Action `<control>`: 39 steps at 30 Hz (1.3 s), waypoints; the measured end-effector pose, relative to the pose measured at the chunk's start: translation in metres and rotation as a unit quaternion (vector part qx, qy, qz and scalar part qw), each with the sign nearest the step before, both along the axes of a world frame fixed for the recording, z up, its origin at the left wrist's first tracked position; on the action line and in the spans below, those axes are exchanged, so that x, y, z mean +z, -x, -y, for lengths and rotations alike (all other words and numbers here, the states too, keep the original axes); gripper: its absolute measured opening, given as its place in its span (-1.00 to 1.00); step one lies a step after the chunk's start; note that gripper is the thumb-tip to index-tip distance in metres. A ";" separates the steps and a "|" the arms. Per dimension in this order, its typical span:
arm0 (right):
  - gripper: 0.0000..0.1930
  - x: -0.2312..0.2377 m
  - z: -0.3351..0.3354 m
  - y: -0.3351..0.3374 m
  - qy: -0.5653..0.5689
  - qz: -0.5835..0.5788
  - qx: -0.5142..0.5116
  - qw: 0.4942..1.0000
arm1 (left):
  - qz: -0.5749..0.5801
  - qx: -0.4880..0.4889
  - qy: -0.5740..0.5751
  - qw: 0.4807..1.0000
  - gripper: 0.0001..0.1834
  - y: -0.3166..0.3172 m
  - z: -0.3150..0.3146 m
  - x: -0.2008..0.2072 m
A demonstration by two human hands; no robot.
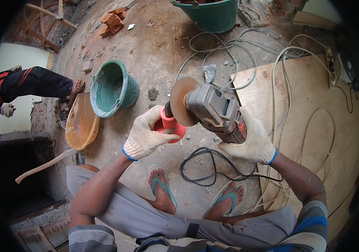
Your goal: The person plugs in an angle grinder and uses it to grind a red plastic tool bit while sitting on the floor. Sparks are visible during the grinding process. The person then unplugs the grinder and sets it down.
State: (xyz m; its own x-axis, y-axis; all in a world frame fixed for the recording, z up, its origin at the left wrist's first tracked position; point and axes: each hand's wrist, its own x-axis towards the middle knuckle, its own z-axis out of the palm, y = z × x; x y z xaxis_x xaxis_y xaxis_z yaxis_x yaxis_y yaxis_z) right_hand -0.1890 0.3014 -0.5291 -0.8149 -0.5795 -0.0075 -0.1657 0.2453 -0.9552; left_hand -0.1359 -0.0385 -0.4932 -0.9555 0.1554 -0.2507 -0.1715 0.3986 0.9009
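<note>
White knit gloves with blue cuffs cover both hands. My left hand is closed around a chisel with a red, flared hand guard; its dark metal end points away from me. In my right hand is an angle grinder, its grey head turned left. The grinder's brown disc meets or nearly meets the chisel's metal. Faint sparks streak over the floor beyond. Part of the chisel is hidden behind the disc and my fingers.
A green bucket and orange basin stand left, near a wooden-handled tool. Broken bricks and another green tub lie farther off. Grey cables cross toward a plywood sheet. Another person's leg shows left.
</note>
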 end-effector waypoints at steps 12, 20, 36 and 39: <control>-0.08 -0.003 -0.002 -0.003 0.007 -0.038 -0.012 0.999 | 0.027 0.021 -0.031 0.999 -0.26 0.001 0.001 0.002; 0.05 0.002 -0.002 -0.005 -0.032 -0.043 0.037 0.998 | 0.032 0.050 -0.040 0.997 -0.30 0.001 -0.008 0.010; -0.02 -0.006 -0.002 0.000 0.037 0.015 0.020 0.999 | -0.100 -0.021 0.046 0.994 -0.30 0.002 0.000 0.001; -0.03 -0.011 -0.004 0.000 0.028 0.010 0.004 1.000 | -0.040 -0.017 0.041 0.998 -0.21 0.003 0.002 0.002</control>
State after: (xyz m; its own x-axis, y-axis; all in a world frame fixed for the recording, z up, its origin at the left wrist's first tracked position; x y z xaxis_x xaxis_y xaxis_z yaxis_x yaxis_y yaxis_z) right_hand -0.1894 0.3051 -0.5397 -0.8107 -0.5853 0.0093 -0.1483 0.1900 -0.9705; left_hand -0.1387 -0.0402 -0.4910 -0.9675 0.1710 -0.1863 -0.0845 0.4759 0.8754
